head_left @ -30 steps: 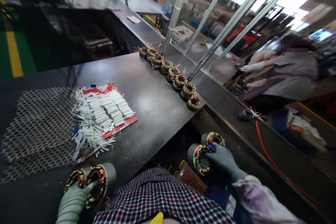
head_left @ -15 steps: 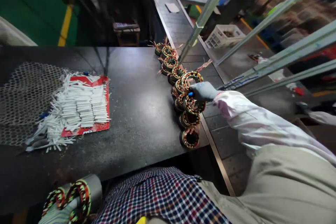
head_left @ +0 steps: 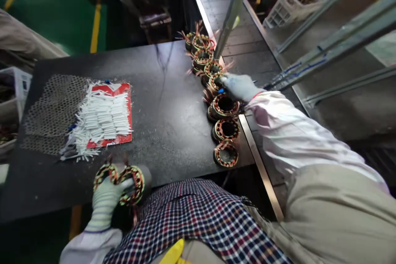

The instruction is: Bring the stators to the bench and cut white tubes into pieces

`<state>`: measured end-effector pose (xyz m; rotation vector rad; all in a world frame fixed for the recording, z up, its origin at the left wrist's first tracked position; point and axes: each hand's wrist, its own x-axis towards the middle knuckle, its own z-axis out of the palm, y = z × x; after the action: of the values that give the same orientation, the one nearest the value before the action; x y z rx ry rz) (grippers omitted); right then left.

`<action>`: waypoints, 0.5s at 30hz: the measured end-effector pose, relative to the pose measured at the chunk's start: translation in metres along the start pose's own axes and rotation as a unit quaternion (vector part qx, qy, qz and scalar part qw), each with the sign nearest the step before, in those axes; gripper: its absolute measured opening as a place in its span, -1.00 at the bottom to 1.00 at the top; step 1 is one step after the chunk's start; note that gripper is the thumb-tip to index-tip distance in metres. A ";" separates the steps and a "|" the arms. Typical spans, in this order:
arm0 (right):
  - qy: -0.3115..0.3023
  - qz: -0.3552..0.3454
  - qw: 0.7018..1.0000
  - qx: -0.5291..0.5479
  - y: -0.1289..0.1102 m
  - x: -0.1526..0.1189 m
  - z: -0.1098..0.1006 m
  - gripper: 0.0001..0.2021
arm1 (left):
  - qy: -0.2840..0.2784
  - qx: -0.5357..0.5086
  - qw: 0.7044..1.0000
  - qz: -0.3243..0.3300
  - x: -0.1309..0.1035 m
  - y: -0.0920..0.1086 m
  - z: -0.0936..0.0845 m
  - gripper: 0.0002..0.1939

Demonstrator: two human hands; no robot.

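Observation:
Ring-shaped motor stators with copper windings stand in a staggered row along the right side of the dark table. My right hand [head_left: 239,86], in a pale glove, has its fingers closed on the rim of one stator [head_left: 214,81] in the middle of that row. A small blue spot shows at its fingertips. At the table's near edge, my left hand [head_left: 107,198], in a striped glove, grips two stators side by side, a left one [head_left: 99,173] and a right one [head_left: 140,183]. Nearest me in the row is another upright-facing stator [head_left: 226,165].
White sleeves lie in a pile [head_left: 108,115] on a red sheet [head_left: 129,111], beside a mesh mat [head_left: 52,111]. A metal post [head_left: 229,24] rises behind the row, next to a slatted conveyor [head_left: 244,45]. White crates stand at right [head_left: 283,10] and left [head_left: 23,86].
My left hand has risen from the lower left to the table's near edge with its two stators. My right hand has moved slightly farther along the row. The view has shifted.

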<state>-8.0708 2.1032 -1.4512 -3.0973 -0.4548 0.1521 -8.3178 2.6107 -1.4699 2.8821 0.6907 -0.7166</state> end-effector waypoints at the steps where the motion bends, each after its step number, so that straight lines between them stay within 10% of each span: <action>1: 0.056 0.035 0.997 0.042 -0.006 -0.024 -0.005 -0.59 | -0.014 0.013 0.999 0.037 0.004 0.024 -0.007 -0.63; 5: 0.081 0.134 0.939 0.306 -0.056 -0.159 0.008 -0.68 | 0.007 0.060 0.972 0.225 -0.001 0.138 -0.027 -0.65; 9: -0.010 0.210 0.758 0.618 -0.123 -0.265 0.056 -0.52 | 0.036 0.095 0.905 0.413 -0.029 0.258 -0.021 -0.56; 15: 0.139 0.463 0.555 0.677 -0.144 -0.271 0.104 -0.50 | -0.025 0.183 0.796 0.577 -0.058 0.390 0.038 -0.52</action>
<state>-8.3800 2.1625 -1.5258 -1.3979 0.9265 -0.0244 -8.2043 2.2314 -1.4838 2.7690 -1.2800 -0.7038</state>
